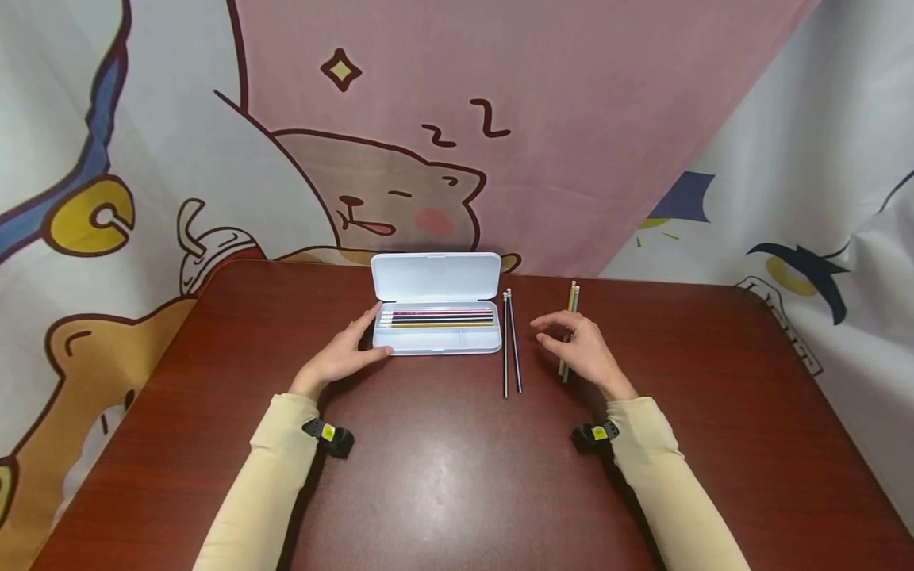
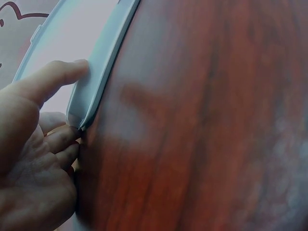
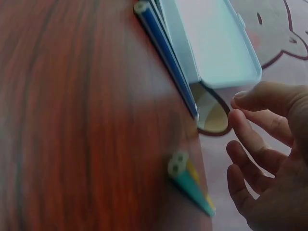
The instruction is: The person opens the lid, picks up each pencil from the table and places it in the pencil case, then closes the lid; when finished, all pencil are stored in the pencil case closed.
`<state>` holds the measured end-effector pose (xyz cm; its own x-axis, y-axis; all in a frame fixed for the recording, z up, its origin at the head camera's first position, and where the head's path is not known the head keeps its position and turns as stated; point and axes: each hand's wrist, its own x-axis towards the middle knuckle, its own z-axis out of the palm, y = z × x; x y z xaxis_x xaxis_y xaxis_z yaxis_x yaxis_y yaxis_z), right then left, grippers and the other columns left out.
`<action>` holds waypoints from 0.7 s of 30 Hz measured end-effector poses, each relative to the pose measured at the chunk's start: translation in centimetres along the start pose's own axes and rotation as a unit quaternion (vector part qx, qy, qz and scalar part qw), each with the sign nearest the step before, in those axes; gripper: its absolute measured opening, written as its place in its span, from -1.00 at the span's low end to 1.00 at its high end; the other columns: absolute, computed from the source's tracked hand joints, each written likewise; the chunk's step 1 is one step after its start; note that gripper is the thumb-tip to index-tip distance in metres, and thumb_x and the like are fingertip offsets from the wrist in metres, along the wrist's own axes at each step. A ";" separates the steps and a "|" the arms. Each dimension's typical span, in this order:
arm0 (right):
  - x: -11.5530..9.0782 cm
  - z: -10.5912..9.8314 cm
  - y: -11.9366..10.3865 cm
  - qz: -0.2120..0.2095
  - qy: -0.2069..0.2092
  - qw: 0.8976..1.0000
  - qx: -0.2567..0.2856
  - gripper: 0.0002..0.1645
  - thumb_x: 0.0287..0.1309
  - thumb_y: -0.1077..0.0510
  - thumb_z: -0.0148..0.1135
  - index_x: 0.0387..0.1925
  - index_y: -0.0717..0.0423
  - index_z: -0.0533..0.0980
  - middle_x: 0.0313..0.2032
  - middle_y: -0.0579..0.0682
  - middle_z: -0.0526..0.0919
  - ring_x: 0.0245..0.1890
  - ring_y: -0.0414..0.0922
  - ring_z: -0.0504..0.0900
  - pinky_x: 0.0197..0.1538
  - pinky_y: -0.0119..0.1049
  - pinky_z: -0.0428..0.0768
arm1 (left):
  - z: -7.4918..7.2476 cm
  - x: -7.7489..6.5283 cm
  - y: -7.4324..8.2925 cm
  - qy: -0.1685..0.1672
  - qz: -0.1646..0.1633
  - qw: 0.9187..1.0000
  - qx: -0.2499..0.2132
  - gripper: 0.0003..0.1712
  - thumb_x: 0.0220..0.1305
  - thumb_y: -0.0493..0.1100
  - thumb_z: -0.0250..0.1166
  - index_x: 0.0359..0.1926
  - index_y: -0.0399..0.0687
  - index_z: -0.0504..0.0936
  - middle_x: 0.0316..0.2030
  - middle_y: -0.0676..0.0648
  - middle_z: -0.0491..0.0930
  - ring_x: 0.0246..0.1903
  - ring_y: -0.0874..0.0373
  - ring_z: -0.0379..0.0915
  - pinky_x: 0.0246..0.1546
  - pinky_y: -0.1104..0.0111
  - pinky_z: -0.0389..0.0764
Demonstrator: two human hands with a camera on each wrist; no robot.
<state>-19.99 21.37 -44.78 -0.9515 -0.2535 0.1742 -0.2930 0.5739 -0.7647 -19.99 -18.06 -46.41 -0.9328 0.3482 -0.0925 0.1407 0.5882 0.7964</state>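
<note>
A white plastic pencil case (image 1: pixel 437 276) lies with its lid tipped back, several pencils (image 1: pixel 439 319) in its rear compartment: red, black and yellow. My left hand (image 1: pixel 344 354) holds the case's left end, thumb at the front wall and fingers along the side. Right of the case lie two dark pencils (image 1: pixel 506 349), side by side and pointing away from me. My right hand (image 1: pixel 581 346) hovers over a yellow and a green pencil (image 1: pixel 575 296), overlapping their middle in the head view. Its fingers are loosely bent, with nothing between thumb and forefinger in the right wrist view.
The case and pencils are on a dark red-brown wooden table (image 1: pixel 428 468). Behind its far edge hangs a cloth (image 1: pixel 557 174) printed with cartoon animals. Both wrists wear a black camera strap.
</note>
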 end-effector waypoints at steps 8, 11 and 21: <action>-1.0 -1.2 1.7 0.027 0.033 0.999 -0.022 -0.76 0.18 0.31 0.26 -0.09 0.24 0.62 -0.17 0.15 0.66 -0.18 0.08 0.56 -0.13 -0.11 0.47 | 0.0 0.1 0.0 -0.005 0.000 1.000 0.012 0.03 0.23 -0.04 0.32 0.52 -0.12 -0.11 0.45 -0.30 -0.04 0.41 -0.24 -0.13 0.32 -0.17 -0.11; -1.3 -1.5 2.0 0.048 0.061 0.997 -0.030 -0.75 0.17 0.34 0.23 -0.09 0.26 0.62 -0.23 0.16 0.67 -0.26 0.02 0.59 -0.24 -0.30 0.48 | 0.0 0.2 0.0 -0.006 0.007 1.000 0.021 0.02 0.25 -0.03 0.30 0.52 -0.15 -0.11 0.45 -0.33 -0.05 0.42 -0.25 -0.16 0.34 -0.13 -0.22; -1.9 -2.1 2.6 0.111 0.074 0.990 -0.044 -0.64 0.16 0.32 0.22 0.01 0.37 0.52 -0.15 0.30 0.60 -0.10 0.17 0.55 -0.01 -0.02 0.42 | 0.0 0.1 0.0 -0.006 0.008 1.000 0.027 0.02 0.25 -0.02 0.29 0.51 -0.18 -0.11 0.45 -0.34 -0.07 0.43 -0.24 -0.25 0.36 -0.07 -0.29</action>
<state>-19.14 24.95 -45.75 -0.9947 0.0001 0.1027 -0.0762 0.6697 -0.7387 -20.11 -17.96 -46.40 -0.9261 0.3668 -0.0880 0.1732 0.6206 0.7647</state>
